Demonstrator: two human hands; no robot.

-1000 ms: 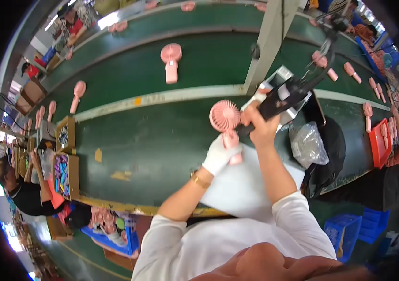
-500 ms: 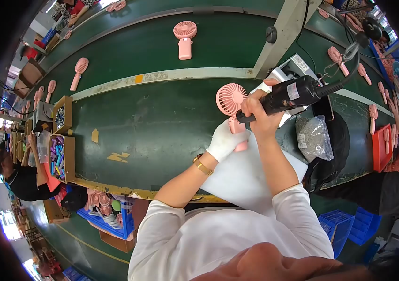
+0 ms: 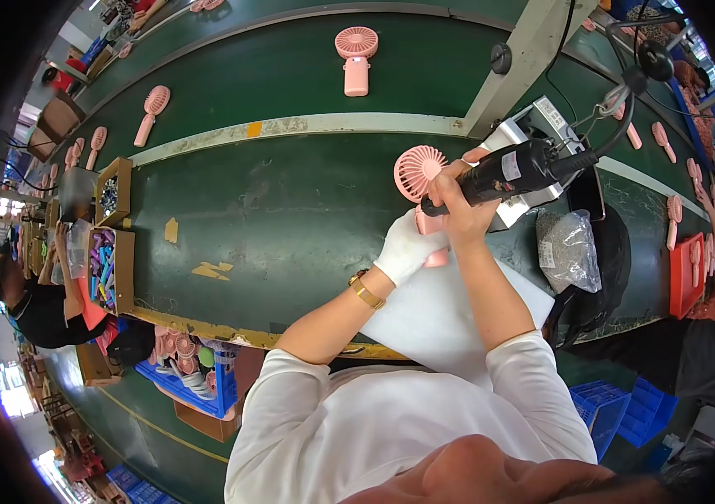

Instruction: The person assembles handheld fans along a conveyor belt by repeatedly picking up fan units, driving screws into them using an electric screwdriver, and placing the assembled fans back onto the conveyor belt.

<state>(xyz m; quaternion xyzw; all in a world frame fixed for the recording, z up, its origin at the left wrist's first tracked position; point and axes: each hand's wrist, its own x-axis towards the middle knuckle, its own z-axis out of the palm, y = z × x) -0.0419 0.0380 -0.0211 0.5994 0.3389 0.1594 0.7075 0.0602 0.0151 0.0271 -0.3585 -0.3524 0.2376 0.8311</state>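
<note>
A pink handheld fan (image 3: 421, 174) is tilted over the bench, its round grille toward the far side. My left hand (image 3: 409, 246), in a white glove, is wrapped round the fan's handle. In my bare right hand (image 3: 467, 210) is a black electric screwdriver (image 3: 504, 174), lying nearly level with its cable running up to the right. The screwdriver's nose meets the fan near the top of the handle; its tip is hidden by my fingers. A white foam sheet (image 3: 450, 315) lies beneath my forearms.
Behind a pale rail (image 3: 315, 124), more pink fans (image 3: 357, 63) lie on a green conveyor (image 3: 265, 80). A metal post (image 3: 509, 67) and a clear bag of small parts (image 3: 567, 252) are to the right. Left stands a box of colourful pieces (image 3: 104, 269); co-workers sit on both sides.
The view has shifted slightly. Fans on the conveyor have drifted right. Both hands keep their hold, and the screwdriver stays against the fan, its body tilted a little differently.
</note>
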